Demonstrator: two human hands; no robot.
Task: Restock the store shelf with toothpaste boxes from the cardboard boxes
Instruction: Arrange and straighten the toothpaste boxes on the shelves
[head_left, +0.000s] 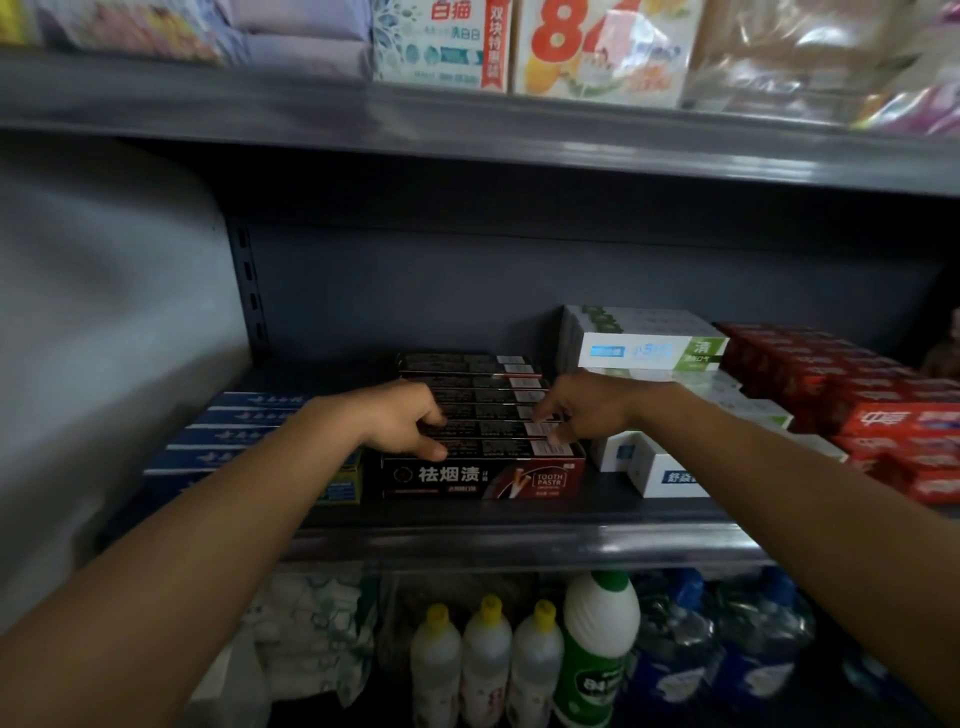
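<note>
A row of black and red toothpaste boxes (485, 415) stands on the middle shelf (509, 538), running from front to back. My left hand (402, 418) grips the left ends of the front boxes, with its fingers curled over their tops. At the right ends of the same boxes my right hand (576, 410) holds on with bent fingers. The frontmost black box (480, 475) shows its printed face. No cardboard box is in view.
Blue toothpaste boxes (234, 431) lie left of the black row, with white and green ones (649, 348) and red ones (872, 395) to the right. Bottles (597, 649) stand on the shelf below. Packaged goods (441, 41) fill the shelf above.
</note>
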